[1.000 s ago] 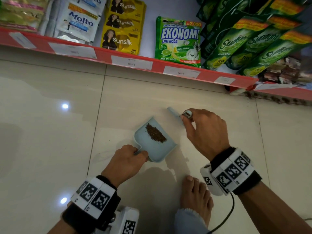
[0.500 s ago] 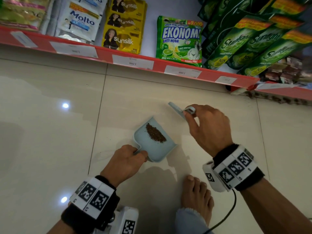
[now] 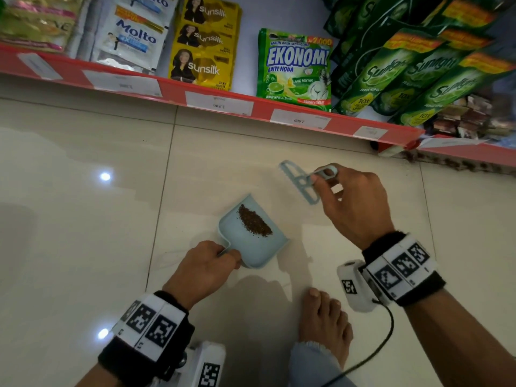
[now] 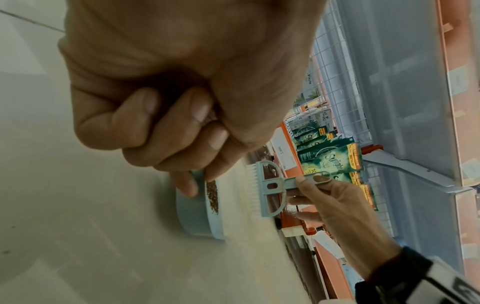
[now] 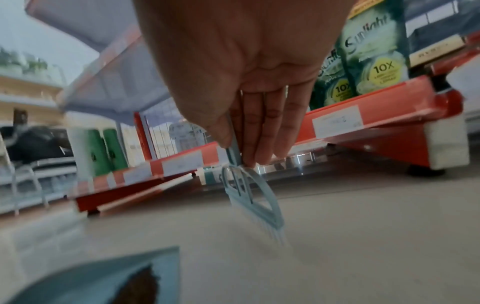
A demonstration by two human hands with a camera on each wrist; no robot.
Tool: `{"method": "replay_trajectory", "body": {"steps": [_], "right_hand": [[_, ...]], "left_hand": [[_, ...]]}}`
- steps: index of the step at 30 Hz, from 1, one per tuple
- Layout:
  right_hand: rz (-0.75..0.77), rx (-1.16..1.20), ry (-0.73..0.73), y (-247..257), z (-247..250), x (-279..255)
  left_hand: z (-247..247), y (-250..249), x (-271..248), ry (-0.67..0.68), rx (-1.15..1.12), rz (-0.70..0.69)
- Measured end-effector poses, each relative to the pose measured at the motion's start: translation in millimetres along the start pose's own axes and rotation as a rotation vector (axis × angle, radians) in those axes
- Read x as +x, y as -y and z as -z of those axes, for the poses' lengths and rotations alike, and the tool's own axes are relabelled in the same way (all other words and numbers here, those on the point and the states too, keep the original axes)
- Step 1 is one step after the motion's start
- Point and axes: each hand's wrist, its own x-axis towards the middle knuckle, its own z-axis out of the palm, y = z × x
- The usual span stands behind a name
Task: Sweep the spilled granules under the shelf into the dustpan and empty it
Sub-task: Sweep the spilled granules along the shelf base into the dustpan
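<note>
Brown granules (image 3: pixel 255 224) heaped in one pale-blue dustpan (image 3: pixel 259 254) on floor (image 3: pixel 83 247); left hand (image 3: pixel 199 270) grips handle. Right hand (image 3: pixel 354 202) pinches one small brush (image 3: pixel 300 181), lifted. Shelf (image 3: pixel 173 92) packs: Sunsilk (image 3: pixel 203 40), Molto, Ekonomi "Anti Noda", Sunlight.

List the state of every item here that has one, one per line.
dustpan: resting on the floor, gripped by its handle, loaded.
granules: heaped inside the dustpan; more lie under the shelf edge.
brush: lifted clear of the floor.
left hand: grips the dustpan handle.
right hand: pinches the brush handle.
</note>
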Motion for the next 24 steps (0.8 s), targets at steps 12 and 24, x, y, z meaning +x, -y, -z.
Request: {"method": "replay_trajectory", "body": {"steps": [12,24], "right_hand": [[0.011,0.201,0.252,38.9,-28.6,-48.8],[-0.336,0.525,-0.019,-34.1,36.2,-51.6]], "left_hand": [[4.8,10.1,12.1,0.104,0.009,-0.016],[-16.3,-27.4,24.3,0.261,0.028,-0.096]]}}
